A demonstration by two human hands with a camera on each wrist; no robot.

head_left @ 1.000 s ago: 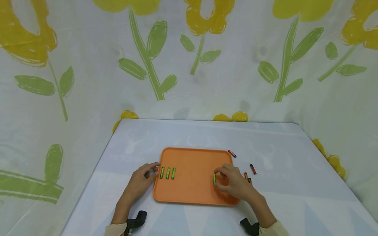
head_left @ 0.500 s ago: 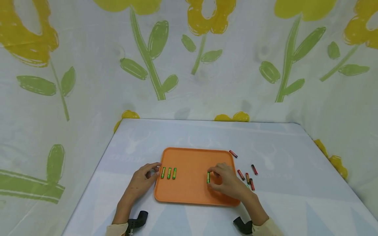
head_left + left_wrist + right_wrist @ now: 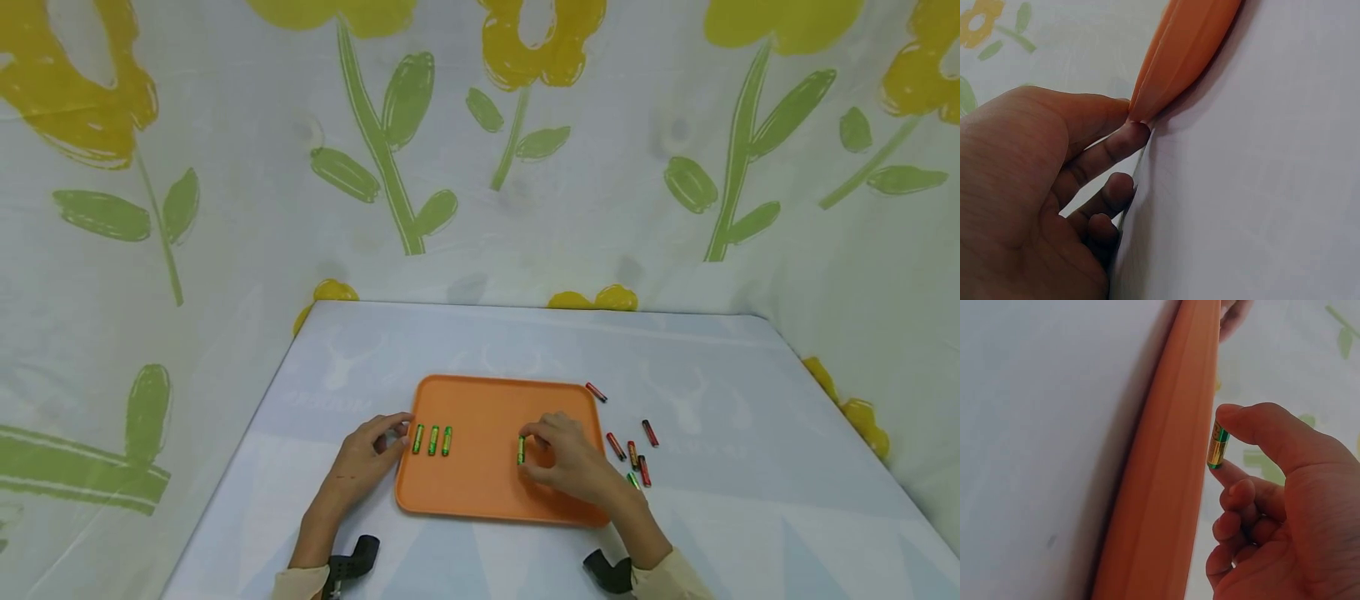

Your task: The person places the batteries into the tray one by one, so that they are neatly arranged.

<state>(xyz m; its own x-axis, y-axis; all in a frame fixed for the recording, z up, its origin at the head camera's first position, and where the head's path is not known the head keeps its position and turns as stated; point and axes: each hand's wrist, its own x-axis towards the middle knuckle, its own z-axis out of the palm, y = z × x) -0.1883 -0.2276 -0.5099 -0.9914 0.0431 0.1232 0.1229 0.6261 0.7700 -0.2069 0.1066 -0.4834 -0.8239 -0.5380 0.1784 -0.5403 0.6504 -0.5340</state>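
Observation:
An orange tray lies on the table, and three green batteries stand side by side in a row near its left end. My left hand pinches the tray's left edge, thumb above and a finger below, as the left wrist view shows. Over the right half of the tray, my right hand holds a green and gold battery by its two ends between thumb and index finger. The other right fingers are curled and hold nothing.
Right of the tray lie several loose red and black batteries, with one green battery among them. One red battery lies by the tray's far right corner. Flower-printed cloth surrounds the table.
My right hand has moved left across the tray with the green battery, uncovering loose batteries at the right. My left hand has stayed at the tray's edge.

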